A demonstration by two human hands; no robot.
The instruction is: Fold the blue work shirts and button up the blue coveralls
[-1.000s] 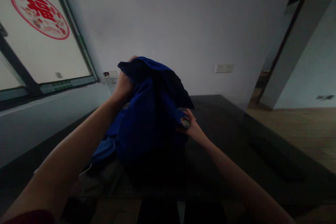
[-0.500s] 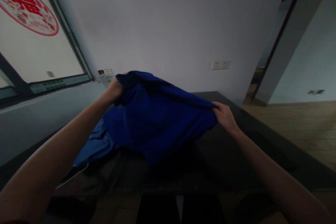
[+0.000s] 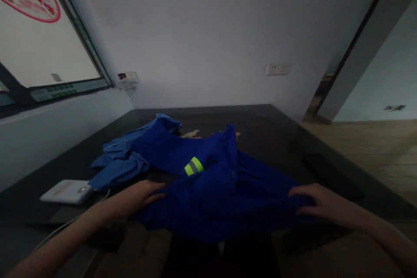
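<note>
A dark blue work jacket [image 3: 208, 200] with a button and a yellow-green and grey reflective band [image 3: 194, 166] lies spread over the near part of the dark table, its lower part hanging at the front edge. My left hand [image 3: 148, 193] grips its left side near that edge. On the opposite side, my right hand [image 3: 308, 200] has the cloth between thumb and fingers. One part of the jacket reaches up to the left, against a crumpled lighter blue garment [image 3: 122, 152]. Folds hide some of both hands' fingertips.
A white box-like device [image 3: 68, 192] with a pale cable [image 3: 65, 226] sits at the table's left. On the right of the dark table [image 3: 260, 126] lies a dark flat object [image 3: 332, 176]. A wall with sockets [image 3: 278, 69] stands behind; a window [image 3: 42, 43] is at left.
Both hands have come down and toward me, lowering the jacket from mid-air onto the table. The reflective band, the lighter garment and the white device now show more fully.
</note>
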